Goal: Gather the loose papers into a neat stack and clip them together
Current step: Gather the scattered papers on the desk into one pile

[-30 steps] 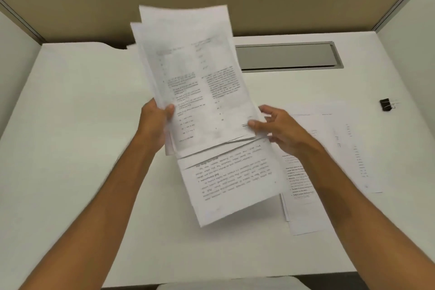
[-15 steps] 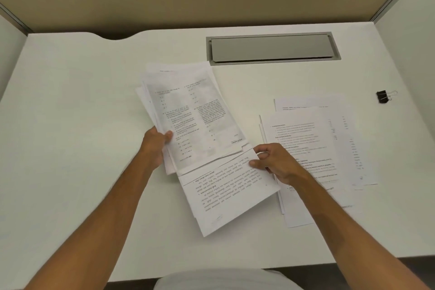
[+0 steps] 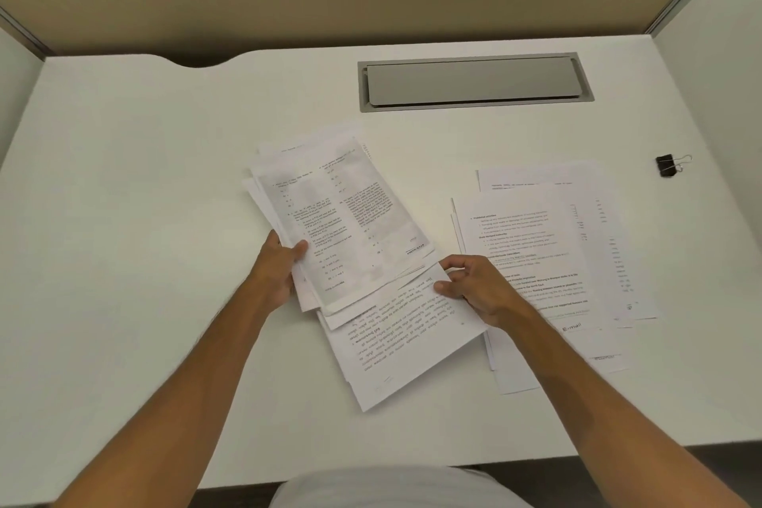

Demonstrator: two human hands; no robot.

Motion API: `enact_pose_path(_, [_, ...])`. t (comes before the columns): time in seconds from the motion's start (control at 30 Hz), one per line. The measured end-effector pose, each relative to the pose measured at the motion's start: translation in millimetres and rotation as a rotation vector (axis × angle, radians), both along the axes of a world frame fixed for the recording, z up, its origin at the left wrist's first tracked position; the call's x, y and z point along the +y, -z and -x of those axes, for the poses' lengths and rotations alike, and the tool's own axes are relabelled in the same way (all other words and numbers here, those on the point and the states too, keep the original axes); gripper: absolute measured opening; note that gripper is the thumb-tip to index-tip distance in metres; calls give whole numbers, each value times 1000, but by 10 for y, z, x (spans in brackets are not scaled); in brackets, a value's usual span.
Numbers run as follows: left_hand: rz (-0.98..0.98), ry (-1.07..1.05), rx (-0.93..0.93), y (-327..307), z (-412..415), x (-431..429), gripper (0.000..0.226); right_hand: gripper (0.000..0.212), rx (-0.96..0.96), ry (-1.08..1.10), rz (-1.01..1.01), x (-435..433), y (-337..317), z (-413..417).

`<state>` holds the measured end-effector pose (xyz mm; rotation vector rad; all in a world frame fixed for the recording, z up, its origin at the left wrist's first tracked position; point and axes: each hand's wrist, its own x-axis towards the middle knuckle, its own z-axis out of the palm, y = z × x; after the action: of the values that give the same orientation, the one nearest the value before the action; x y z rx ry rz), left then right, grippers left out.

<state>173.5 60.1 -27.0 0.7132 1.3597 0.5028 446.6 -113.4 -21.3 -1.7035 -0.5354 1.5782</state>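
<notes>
A loose bundle of printed papers (image 3: 342,219) lies fanned out at the desk's middle. My left hand (image 3: 277,272) grips the bundle's left edge, thumb on top. My right hand (image 3: 474,287) pinches the right edge of a lower, skewed sheet (image 3: 404,346) that sticks out toward me. A second spread of papers (image 3: 548,243) lies flat to the right, partly under my right wrist. A black binder clip (image 3: 667,165) with silver handles sits alone at the far right of the desk.
The white desk (image 3: 123,219) has a grey cable-tray lid (image 3: 474,82) set into it at the back. Tan partition panels wall off the back and both sides. The desk's front edge runs just above my torso.
The bundle, held up and tilted toward me a second ago, has come down to lie low on the desk. Both hands dropped with it and kept their grips.
</notes>
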Motion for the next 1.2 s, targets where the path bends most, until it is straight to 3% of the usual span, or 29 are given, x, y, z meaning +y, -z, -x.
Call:
enact_pose_path(0.17, [-234, 136, 558, 29, 19, -37, 24, 18, -54, 15, 12, -20, 49, 51])
enact_pose_path(0.37, [-403, 107, 818, -23, 127, -80, 26, 18, -417, 21, 19, 72, 51, 77])
enact_pose_path(0.47, [-467, 70, 859, -32, 146, -121, 29, 24, -605, -32, 8, 143, 43, 136])
enact_pose_path(0.6, [-508, 54, 880, -31, 143, -170, 28, 33, -684, -38, -27, 284, 6, 235])
enact_pose_path(1.2, [-588, 1, 864, -129, 127, -191, 23, 37, -690, -64, 19, 642, -76, 408])
